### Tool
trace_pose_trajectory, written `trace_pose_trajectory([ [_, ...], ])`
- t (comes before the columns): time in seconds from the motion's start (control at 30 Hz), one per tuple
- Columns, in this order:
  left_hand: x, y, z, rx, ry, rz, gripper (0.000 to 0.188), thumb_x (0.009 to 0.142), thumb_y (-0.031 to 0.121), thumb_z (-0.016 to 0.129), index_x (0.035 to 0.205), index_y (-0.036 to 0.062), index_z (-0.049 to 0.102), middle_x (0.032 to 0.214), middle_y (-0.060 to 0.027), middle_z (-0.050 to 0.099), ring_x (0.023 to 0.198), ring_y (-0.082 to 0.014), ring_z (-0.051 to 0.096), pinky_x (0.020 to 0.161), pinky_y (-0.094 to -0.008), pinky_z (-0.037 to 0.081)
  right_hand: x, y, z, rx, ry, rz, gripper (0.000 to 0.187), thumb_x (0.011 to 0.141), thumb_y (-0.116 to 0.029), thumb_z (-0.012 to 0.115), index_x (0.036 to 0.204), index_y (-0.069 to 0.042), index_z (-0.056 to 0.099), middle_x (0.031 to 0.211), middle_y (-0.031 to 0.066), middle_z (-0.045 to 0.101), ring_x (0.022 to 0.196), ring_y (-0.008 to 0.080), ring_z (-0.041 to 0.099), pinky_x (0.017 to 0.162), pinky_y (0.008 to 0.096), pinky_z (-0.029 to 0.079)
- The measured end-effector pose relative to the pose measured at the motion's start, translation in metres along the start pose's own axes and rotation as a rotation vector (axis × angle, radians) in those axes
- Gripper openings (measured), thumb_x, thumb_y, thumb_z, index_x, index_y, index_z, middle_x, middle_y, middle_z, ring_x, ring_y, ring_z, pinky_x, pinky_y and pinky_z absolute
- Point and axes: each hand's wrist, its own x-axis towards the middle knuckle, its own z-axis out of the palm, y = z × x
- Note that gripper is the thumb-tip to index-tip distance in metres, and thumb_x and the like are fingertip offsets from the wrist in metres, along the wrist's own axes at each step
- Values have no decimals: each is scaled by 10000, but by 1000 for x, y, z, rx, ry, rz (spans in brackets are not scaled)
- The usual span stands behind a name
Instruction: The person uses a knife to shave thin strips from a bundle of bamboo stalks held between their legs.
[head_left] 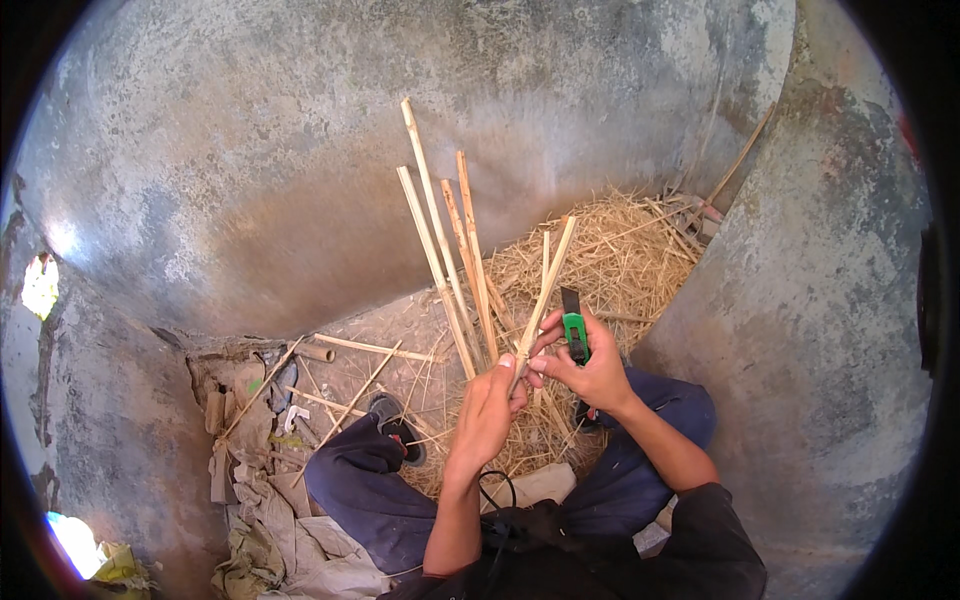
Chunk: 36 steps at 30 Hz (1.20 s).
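My left hand [487, 408] grips the lower end of a thin pale bamboo strip [548, 283] that points up and away from me. My right hand [588, 368] holds a green-handled utility knife [573, 327], blade end up, and its fingers also touch the strip just beside my left hand. Both hands meet above my lap, over a pile of straw-like shavings [600, 262]. Several longer bamboo sticks [441, 262] lean against the grey wall just left of the hands.
I sit in a corner of rough grey concrete walls [250, 170], legs in dark blue trousers [365, 480], a dark shoe [392, 420] on the dirt floor. Loose sticks [368, 347], rags and scraps [250, 470] lie at the left. A black cable [497, 487] hangs by my waist.
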Motion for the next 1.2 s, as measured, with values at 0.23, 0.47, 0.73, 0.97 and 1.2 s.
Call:
trace_pose_trajectory([
  [0.23, -1, 2, 2, -28, -33, -10, 629, 1157, 411, 298, 1017, -27, 728, 623, 5, 414, 585, -132, 397, 591, -343, 355, 0, 5, 2, 2, 40, -14, 432, 910, -117, 885, 1233, -55, 605, 985, 30, 718, 777, 8, 590, 586, 183, 400],
  [0.47, -2, -2, 0, -85, -3, -63, 548, 1138, 375, 349, 966, -9, 699, 650, 31, 417, 561, -96, 375, 538, -300, 311, 0, 6, -2, 21, -8, 9, 441, 921, -99, 865, 1256, -61, 580, 999, 32, 708, 782, 12, 592, 580, 186, 406],
  [0.73, -3, -9, -4, -97, -111, 31, 521, 1149, 261, 307, 1279, -57, 699, 797, -86, 666, 647, -142, 558, 636, -300, 472, 2, 1, 0, 223, 63, 108, 468, 960, -39, 793, 1322, -45, 496, 1131, 69, 591, 1033, 125, 666, 786, 290, 621],
  [0.97, 3, -15, -22, -79, 16, 82, 440, 1183, 218, 411, 1507, -60, 514, 1078, -212, 773, 982, -249, 739, 902, -370, 584, 2, 4, -4, 169, 89, 117, 487, 941, -58, 820, 1310, -38, 503, 1175, 54, 559, 1051, 140, 665, 856, 313, 605],
  [1.2, 4, -57, -42, 635, 620, 184, 509, 1138, 194, 528, 1579, -47, 449, 1629, -360, 389, 1524, -499, 395, 1231, -518, 366, 2, 9, -5, 131, 89, 116, 486, 947, -87, 823, 1317, -35, 513, 1168, 55, 566, 1055, 140, 670, 846, 309, 597],
])
